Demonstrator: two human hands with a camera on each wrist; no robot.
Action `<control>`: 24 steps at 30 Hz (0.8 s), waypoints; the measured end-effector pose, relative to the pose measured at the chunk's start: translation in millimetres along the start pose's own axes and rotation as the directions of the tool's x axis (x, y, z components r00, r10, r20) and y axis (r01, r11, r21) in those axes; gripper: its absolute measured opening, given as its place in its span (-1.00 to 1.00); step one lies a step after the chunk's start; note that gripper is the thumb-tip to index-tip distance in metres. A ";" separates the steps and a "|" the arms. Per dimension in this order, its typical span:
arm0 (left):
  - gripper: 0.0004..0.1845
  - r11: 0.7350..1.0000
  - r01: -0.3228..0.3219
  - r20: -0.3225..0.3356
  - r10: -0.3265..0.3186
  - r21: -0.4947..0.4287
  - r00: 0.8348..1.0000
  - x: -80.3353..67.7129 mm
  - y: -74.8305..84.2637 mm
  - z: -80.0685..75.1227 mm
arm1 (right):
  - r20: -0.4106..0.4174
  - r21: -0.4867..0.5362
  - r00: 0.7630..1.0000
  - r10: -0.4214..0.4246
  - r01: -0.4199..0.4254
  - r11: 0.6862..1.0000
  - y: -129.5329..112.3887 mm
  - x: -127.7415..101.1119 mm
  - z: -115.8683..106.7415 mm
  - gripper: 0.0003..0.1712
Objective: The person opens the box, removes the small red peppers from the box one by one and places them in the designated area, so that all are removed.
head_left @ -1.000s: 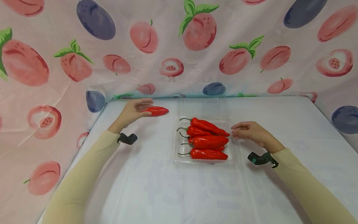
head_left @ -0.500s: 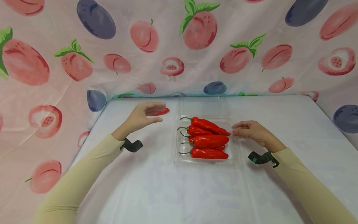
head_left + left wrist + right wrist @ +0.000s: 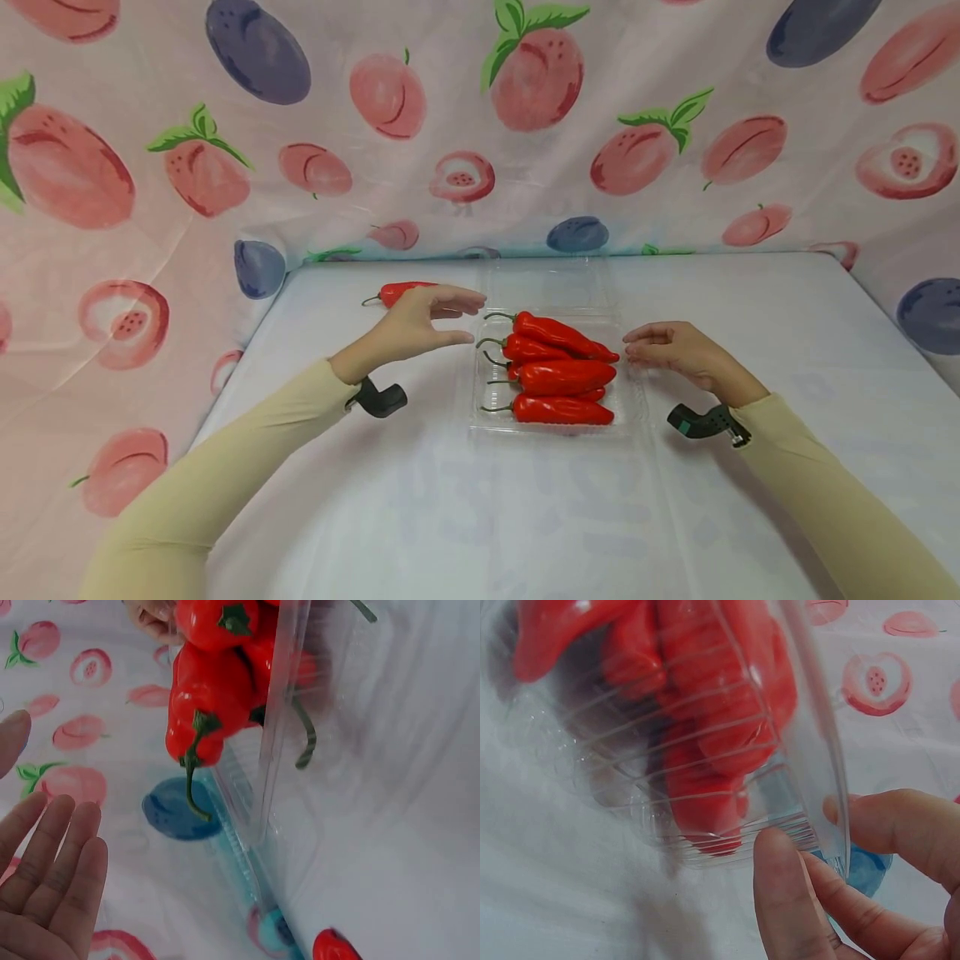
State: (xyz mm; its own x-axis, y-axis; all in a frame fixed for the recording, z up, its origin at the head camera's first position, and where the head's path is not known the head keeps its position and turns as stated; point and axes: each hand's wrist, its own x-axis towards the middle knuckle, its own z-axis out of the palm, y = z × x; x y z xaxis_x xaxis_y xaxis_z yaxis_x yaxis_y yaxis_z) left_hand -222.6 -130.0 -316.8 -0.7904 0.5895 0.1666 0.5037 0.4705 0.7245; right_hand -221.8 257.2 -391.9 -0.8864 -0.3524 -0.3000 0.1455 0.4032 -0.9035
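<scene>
A clear plastic clamshell box (image 3: 480,423) holds several long red peppers (image 3: 566,377), their green stems toward the left. My left hand (image 3: 408,329) is just left of the box, thumb and fingers spread apart with nothing between them. In the left wrist view, its fingers (image 3: 56,874) are extended beside the box and pepper stems. My right hand (image 3: 675,354) pinches the right rim of the box; in the right wrist view the thumb (image 3: 778,874) lies against the wall, with a finger on the other side. Behind my left hand lies a single red pepper (image 3: 397,292), partly covered by it.
The box's transparent lid (image 3: 543,283) lies folded back toward the rear of the white table (image 3: 525,517). A fruit-print cloth (image 3: 465,100) hangs behind the table and along its left side.
My left hand has let go of the lone pepper at the back left and moved right to the box's left side. The right hand has stayed at the box's right rim.
</scene>
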 end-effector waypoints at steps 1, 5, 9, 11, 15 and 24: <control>-0.44 1.000 -0.001 0.010 0.001 0.008 1.000 1.6 1.2 1.8 | 0.000 -0.003 1.000 0.002 -0.002 1.000 0.0 0.0 -0.1 -0.42; -0.44 1.000 -0.008 0.047 0.007 0.008 0.999 7.8 6.0 8.3 | 0.001 -0.008 1.000 0.009 -0.009 1.000 -0.6 -0.2 -0.1 -0.41; -0.46 1.000 -0.002 0.085 0.002 -0.007 0.996 13.7 9.6 14.7 | 0.002 0.001 1.000 0.009 -0.009 1.000 -0.6 -0.2 0.2 -0.41; -0.47 1.000 0.005 0.103 -0.004 -0.010 0.995 16.4 11.1 18.0 | 0.001 0.000 1.000 0.012 -0.012 1.000 -0.6 -0.2 0.3 -0.41; -0.48 1.000 0.011 0.144 -0.009 -0.017 0.990 21.3 14.2 24.4 | 0.000 -0.003 1.000 0.016 -0.016 1.000 -1.2 -0.4 0.7 -0.41; -0.51 0.999 0.028 0.230 -0.018 -0.038 0.973 29.2 13.5 38.6 | 0.000 0.008 1.000 0.011 -0.011 1.000 -0.8 -0.4 0.3 -0.42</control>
State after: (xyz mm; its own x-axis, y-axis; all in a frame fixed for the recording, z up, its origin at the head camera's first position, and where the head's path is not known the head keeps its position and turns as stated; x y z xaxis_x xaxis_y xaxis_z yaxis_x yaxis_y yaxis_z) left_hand -225.4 -81.1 -328.1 -0.6982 0.7159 -0.0045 0.4679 0.4611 0.7540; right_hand -221.4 256.8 -391.2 -0.8849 -0.3475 -0.3102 0.1590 0.4005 -0.9024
